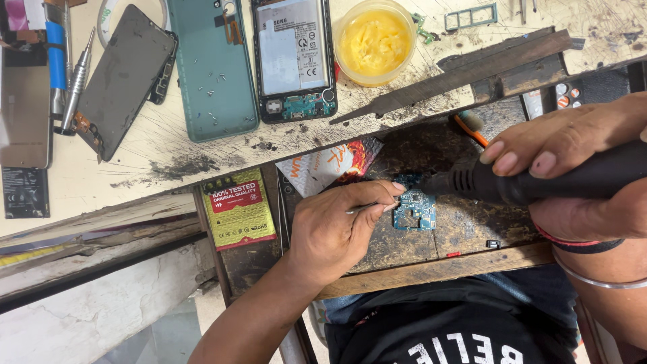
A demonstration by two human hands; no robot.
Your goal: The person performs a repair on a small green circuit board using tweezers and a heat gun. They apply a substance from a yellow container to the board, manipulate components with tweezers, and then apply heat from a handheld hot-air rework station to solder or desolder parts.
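- The left hand (335, 226) reaches over a dark, scorched wooden work board (465, 226); its thumb and forefinger are pressed together, pinching thin metal tweezers (367, 208) whose tips touch the left edge of a small blue circuit board (414, 210)
- The small blue circuit board lies flat on the work board, near its middle, just right of the left hand's fingertips and just below the nozzle of the tool
- The right hand (573, 168) comes in from the right edge; its fingers are curled close together over the top of a black, ribbed hot-air tool handle (539, 182), the thumb hidden beneath; the tool's nozzle end points left, hovering over the top edge of the circuit board; whether it touches the board I cannot tell
- A red band and a thin metal bangle (593, 280) sit on the right wrist
- An orange-handled brush (470, 126) lies on the work board just above the right hand's fingers
- On the pale, scratched tabletop (168, 152) further up: a round yellow tub of paste (375, 42), an opened phone body with its battery showing (294, 57), a teal phone back cover (212, 67) dotted with tiny screws, and a dark, detached phone screen panel (125, 77) lying tilted
- A silver screwdriver (75, 81) lies left of the screen panel; a long dark metal file (458, 74) rests diagonally along the table's edge
- A yellow-green phone battery (239, 209) lies to the left of the left wrist, well apart from the circuit board
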